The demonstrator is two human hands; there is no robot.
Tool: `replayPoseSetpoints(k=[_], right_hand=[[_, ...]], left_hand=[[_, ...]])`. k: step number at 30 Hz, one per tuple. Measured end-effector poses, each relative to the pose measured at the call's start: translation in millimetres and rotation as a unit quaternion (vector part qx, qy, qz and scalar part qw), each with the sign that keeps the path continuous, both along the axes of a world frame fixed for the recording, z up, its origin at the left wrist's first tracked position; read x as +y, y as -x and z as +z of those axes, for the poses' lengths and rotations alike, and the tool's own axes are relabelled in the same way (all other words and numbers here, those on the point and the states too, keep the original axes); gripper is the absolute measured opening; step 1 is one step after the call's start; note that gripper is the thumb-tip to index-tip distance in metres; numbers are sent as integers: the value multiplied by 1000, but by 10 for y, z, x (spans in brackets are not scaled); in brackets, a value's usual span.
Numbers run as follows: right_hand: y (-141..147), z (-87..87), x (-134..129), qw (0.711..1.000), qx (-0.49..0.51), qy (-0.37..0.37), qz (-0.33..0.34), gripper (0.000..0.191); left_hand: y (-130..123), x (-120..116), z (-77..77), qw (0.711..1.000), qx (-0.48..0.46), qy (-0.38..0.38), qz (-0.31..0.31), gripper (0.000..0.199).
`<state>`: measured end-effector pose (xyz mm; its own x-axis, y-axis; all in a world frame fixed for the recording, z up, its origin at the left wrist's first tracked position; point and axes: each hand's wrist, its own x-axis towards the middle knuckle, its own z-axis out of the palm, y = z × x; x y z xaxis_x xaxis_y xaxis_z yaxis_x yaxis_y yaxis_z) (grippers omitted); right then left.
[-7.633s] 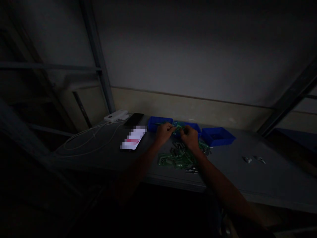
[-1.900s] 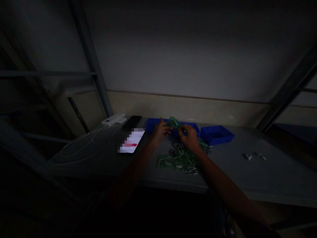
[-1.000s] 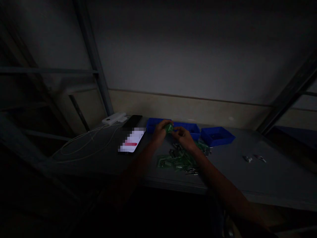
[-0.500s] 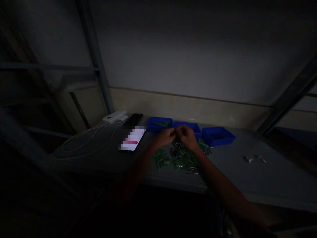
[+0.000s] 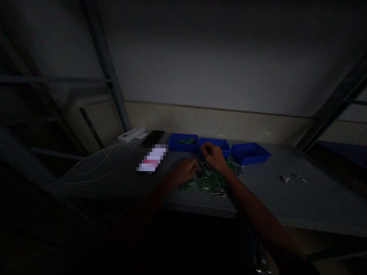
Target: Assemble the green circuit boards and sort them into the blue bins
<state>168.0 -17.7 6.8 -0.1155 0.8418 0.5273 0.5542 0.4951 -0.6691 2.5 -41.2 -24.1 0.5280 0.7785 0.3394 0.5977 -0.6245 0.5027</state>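
Note:
My left hand (image 5: 187, 170), its fingers curled together, is low at the left edge of a pile of green plastic packets (image 5: 210, 179) and small metal pieces. What its fingers hold, if anything, is hidden. Higher up, my right hand (image 5: 212, 154) is pinched in front of the middle blue bin (image 5: 223, 145); the scene is too dark to make out anything in the pinch. Slim metal pins (image 5: 220, 192) lie at the near side of the pile. Green packets are inside the left blue bin (image 5: 174, 147).
A right blue bin (image 5: 252, 157) holds small dark pieces. To the left lie a lit phone (image 5: 153, 159), a dark flat object (image 5: 153, 138), a white power bank (image 5: 132, 135) and looped cables (image 5: 94, 181). Two small metal parts (image 5: 284, 178) rest at the right. Metal posts (image 5: 100, 49) frame the table.
My hands were together in front of the middle bin. The left has moved down and left to the pile, while the right has stayed near the bin. The view has shifted slightly.

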Motion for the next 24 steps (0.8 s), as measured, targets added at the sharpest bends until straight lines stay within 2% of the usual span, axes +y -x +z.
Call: replayPoseSetpoints(k=[4, 7, 9, 11, 13, 14, 16, 18, 19, 21, 24], right_hand=[[8, -15, 0, 1000, 10, 5, 24, 16], [21, -18, -15, 999, 22, 10, 39, 17], [33, -16, -19, 998, 31, 19, 44, 20], [49, -8, -18, 997, 55, 33, 49, 26], [75, 10, -19, 989, 106, 78, 66, 34], [92, 23, -22, 979, 140, 120, 81, 39], [128, 53, -35, 942, 216, 224, 124, 47], [150, 77, -44, 905, 284, 277, 154, 47], [149, 83, -41, 896, 310, 276, 157, 44], [118, 84, -13, 896, 349, 240, 133, 37], [9, 58, 68, 921, 358, 147, 38, 31]], left_hand=[[-14, 86, -86, 994, -96, 8, 44, 7], [4, 172, -31, 985, -152, 2, 80, 7], [-9, 239, 97, 975, -196, -13, 102, 7], [-68, 309, 284, 959, -247, -53, 126, 10], [-183, 371, 495, 940, -298, -91, 135, 15], [-259, 393, 594, 932, -326, -102, 125, 18], [-427, 417, 749, 914, -377, -114, 93, 20], [-580, 417, 821, 905, -404, -116, 64, 21], [-639, 414, 821, 905, -407, -114, 54, 21], [-709, 419, 757, 909, -402, -102, 44, 21], [-707, 482, 567, 920, -385, -59, 45, 19]])
